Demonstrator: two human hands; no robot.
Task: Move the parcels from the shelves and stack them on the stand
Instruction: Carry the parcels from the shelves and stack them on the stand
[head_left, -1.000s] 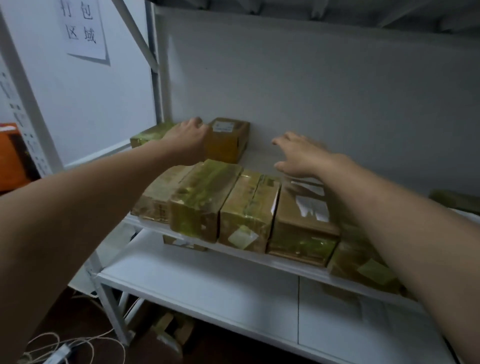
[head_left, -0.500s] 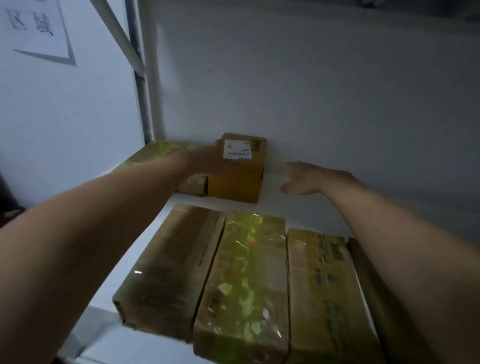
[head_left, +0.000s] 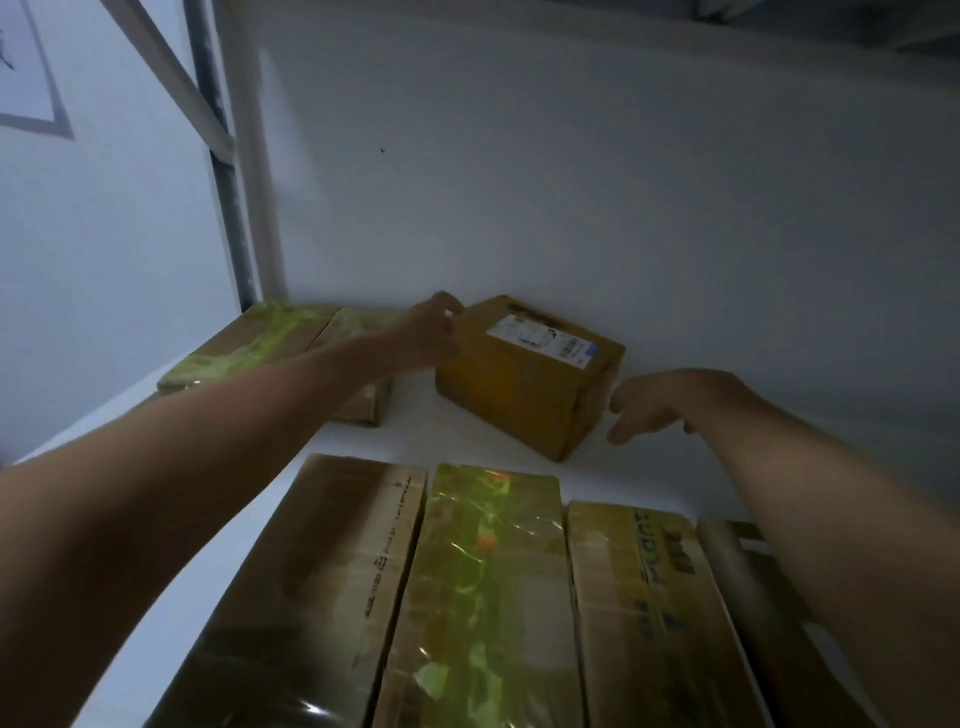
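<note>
A small yellow-brown parcel (head_left: 524, 384) with a white label sits at the back of the white shelf (head_left: 467, 441), turned at an angle. My left hand (head_left: 431, 332) grips its far left top corner with curled fingers. My right hand (head_left: 660, 405) hovers just right of the parcel, fingers loosely spread, a small gap from its side. A row of several taped cardboard parcels (head_left: 483, 597) lies along the front of the shelf under my arms.
Two flat parcels wrapped in shiny tape (head_left: 270, 343) lie at the back left corner, beside the shelf upright (head_left: 244, 208). The grey back wall (head_left: 571, 182) stands close behind the small parcel. A paper sign (head_left: 26, 78) hangs on the left wall.
My head has moved closer in over the shelf. The small parcel has turned and slid forward from the wall under my left hand. My right hand has come nearer its right side.
</note>
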